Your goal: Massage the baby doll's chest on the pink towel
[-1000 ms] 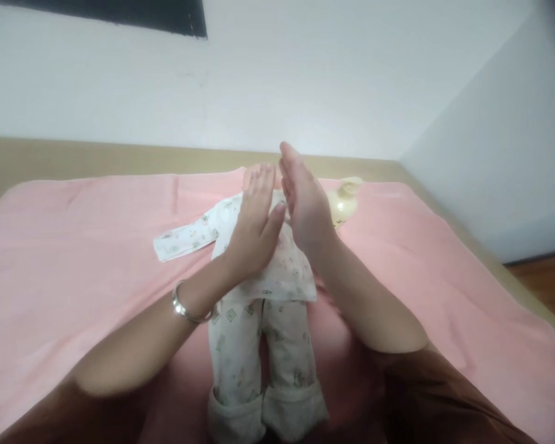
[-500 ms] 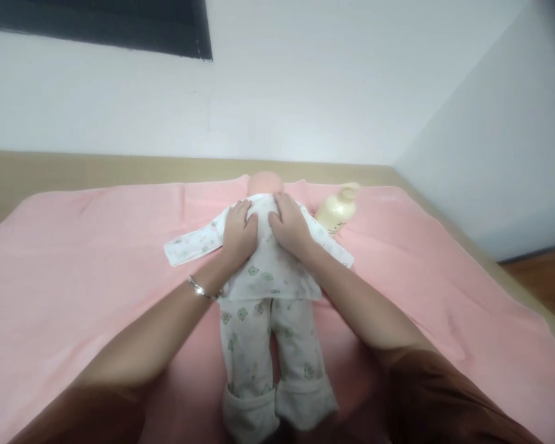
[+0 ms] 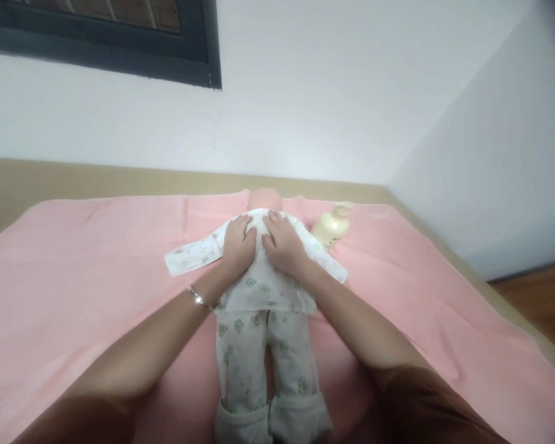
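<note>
A baby doll (image 3: 264, 295) lies face down on a pink blanket (image 3: 97, 271), its bald head (image 3: 265, 200) at the far end. It wears a white long-sleeved top (image 3: 259, 280) with small green prints and matching trousers (image 3: 245, 361) with turned-up cuffs. Its sleeves spread out to both sides. My left hand (image 3: 239, 246) lies flat on the left of the doll's upper back, thumb apart from the fingers. On the right of the upper back rests my right hand (image 3: 284, 245), fingers stretched toward the shoulder. Both palms touch the top and hold nothing.
A cream pump bottle (image 3: 333, 226) lies tilted on the blanket by the doll's right sleeve. Beyond the blanket runs a tan surface edge (image 3: 120, 182) against a white wall (image 3: 305, 111). A dark-framed window (image 3: 198, 49) is at upper left, and brown floor (image 3: 541, 296) shows at right.
My right hand has shifted slightly inward on the doll's back, its fingers now more spread. My left hand stays in place. The view has tilted up, showing more of the window.
</note>
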Available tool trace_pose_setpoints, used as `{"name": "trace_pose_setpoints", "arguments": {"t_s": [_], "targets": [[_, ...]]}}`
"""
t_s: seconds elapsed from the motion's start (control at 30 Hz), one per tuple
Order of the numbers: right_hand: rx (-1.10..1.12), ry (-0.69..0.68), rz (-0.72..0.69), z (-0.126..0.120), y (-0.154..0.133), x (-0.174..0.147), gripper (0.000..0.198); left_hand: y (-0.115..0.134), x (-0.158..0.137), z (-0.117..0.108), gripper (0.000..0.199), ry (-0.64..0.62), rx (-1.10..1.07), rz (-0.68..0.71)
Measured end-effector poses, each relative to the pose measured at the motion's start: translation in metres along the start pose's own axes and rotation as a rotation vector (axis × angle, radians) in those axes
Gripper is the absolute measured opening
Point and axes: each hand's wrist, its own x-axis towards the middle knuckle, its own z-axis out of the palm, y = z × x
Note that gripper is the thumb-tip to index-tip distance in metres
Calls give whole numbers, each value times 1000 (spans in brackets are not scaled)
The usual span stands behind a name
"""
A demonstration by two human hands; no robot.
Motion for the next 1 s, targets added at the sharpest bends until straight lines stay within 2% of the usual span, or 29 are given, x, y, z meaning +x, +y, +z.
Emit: {"name": "trace_pose_setpoints", "arguments": {"t_s": [1.0], "targets": [[-4,40,-16,4,5,3,54,4,2,-3,45,0,10,15]]}}
